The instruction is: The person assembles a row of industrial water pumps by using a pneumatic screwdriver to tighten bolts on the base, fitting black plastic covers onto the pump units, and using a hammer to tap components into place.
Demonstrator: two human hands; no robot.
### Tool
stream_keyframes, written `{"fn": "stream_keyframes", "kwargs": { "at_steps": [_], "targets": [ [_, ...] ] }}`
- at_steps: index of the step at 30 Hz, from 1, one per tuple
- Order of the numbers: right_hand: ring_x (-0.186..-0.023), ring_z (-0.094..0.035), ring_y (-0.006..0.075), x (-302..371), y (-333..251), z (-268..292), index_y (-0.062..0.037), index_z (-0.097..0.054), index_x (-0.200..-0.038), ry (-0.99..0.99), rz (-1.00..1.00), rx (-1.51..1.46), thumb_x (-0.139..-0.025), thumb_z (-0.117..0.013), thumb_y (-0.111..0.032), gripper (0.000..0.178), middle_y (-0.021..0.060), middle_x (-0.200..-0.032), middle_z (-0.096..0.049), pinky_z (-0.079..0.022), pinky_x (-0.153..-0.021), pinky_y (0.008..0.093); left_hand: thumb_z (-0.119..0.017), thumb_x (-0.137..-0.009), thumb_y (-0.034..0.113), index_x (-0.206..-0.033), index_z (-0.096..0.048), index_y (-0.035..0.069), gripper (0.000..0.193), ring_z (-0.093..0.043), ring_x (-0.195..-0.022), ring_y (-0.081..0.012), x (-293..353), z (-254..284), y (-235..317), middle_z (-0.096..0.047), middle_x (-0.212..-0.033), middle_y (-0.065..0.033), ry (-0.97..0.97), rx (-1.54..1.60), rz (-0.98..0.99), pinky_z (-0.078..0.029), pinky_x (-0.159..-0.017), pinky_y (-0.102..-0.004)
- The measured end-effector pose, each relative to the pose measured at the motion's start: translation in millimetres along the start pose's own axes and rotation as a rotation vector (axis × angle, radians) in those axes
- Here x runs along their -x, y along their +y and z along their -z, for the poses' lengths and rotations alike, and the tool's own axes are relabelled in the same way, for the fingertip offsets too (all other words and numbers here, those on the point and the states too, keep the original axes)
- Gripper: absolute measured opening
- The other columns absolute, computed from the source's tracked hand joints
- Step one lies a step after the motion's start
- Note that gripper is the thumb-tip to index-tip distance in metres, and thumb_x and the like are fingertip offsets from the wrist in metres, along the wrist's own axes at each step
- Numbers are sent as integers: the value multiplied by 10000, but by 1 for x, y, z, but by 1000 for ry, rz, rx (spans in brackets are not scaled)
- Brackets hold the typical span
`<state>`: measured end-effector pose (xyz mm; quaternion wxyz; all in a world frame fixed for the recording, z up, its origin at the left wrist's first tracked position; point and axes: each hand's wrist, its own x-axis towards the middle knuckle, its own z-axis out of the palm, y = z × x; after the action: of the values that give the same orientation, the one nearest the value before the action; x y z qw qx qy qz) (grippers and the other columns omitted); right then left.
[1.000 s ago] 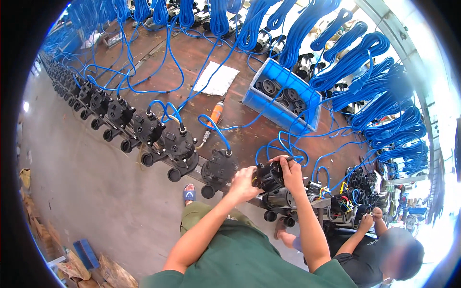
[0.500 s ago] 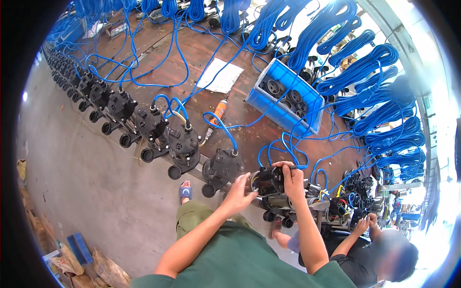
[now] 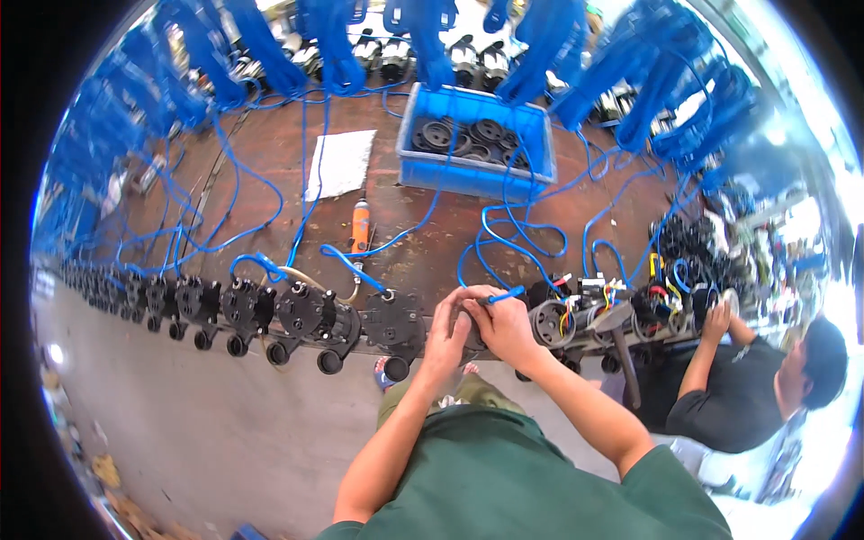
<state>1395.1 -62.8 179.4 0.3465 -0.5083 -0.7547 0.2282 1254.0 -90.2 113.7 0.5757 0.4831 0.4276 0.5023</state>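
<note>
At the near edge of the bench, both of my hands close around a black pump cover (image 3: 474,335), most of which my fingers hide. My left hand (image 3: 445,340) curls over its left side. On its top and right side lies my right hand (image 3: 504,326), fingers bent near the blue cable (image 3: 506,295) that comes out of the top. Just left stands a black pump (image 3: 393,326) with a round outlet and its own blue cable. To the right, an uncovered pump body (image 3: 551,322) shows coloured wires.
A row of black pumps (image 3: 198,301) runs left along the bench edge. On the bench (image 3: 270,153) are an orange power screwdriver (image 3: 360,229), a white sheet (image 3: 340,165) and a blue crate (image 3: 468,176) of black round parts. A co-worker (image 3: 742,387) works at the right.
My view has turned, and the bench edge looks more level. My left hand has moved up beside my right hand on the cover, which now sits lower and more hidden by my fingers.
</note>
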Motion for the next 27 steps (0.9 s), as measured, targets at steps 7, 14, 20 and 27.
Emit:
{"fn": "stream_keyframes", "kwargs": {
  "at_steps": [7, 14, 20, 27],
  "targets": [
    [-1322, -558, 246, -18, 31, 65, 13, -587, -1307, -143, -785, -1398, -810, -597, -40, 500, 169, -1387, -604, -450, -1084, 397, -749, -836, 101, -1317, -553, 35, 523, -636, -982, -137, -8, -12, 21, -674, -1108, -74, 17, 58, 149, -529, -877, -306],
    [-779, -695, 263, -117, -60, 80, 34, -715, -861, -585, -379, -36, -992, -550, -363, 449, 157, -843, -712, -532, -736, 404, -715, -860, 71, -1279, -562, 2, 452, -603, -967, -119, -3, -18, 18, -663, -1084, -48, 111, 198, 228, -503, -879, -290],
    [-682, -607, 133, 100, -41, 20, 17, -624, -942, 350, -637, -708, -1006, -541, -80, 143, 24, -772, -634, -463, -588, 273, -729, -858, 74, -1309, -570, 12, 482, -583, -993, -123, -3, -14, 9, -632, -1149, -51, 97, 128, 132, -492, -882, -285],
    [-876, -678, 212, 149, 60, -182, 31, -591, -1289, 10, -1213, -974, -809, -814, -337, 644, 130, -1067, -689, -528, -700, 345, -713, -858, 57, -1332, -576, 11, 495, -606, -1021, -134, -7, -23, 15, -643, -1161, -79, 76, 111, 161, -493, -931, -296]
  ]
}}
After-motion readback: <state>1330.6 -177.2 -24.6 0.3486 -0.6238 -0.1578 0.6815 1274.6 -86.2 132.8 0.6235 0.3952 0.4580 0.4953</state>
